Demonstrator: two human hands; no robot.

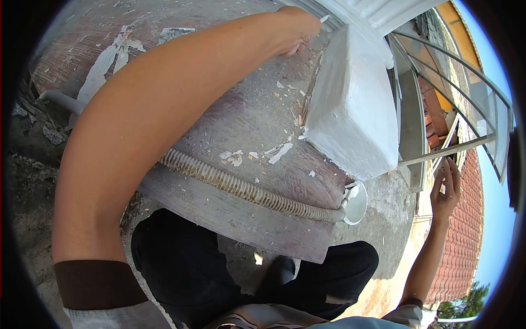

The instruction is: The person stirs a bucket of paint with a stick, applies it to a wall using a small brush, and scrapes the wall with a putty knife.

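Observation:
My left arm reaches across a worn grey slab (241,118) strewn with paint flakes. At its far end my left hand (298,33) is closed, low against the slab beside a white-painted block (356,104). A small pale tip (324,18) pokes out past the hand; what the fingers hold is hidden and I cannot tell its kind. Off to the right, my right hand (446,189) is raised with its fingers apart and slightly bent. Its fingertips are right at the lower rail of an open glazed window frame (446,152).
A ribbed hose (246,190) runs along the slab's near edge to a white round cup-like piece (356,204) below the block. Larger peeled flakes (281,153) lie mid-slab. My bent knees (175,247) are under the edge. Beyond the window is a red tiled roof (463,230).

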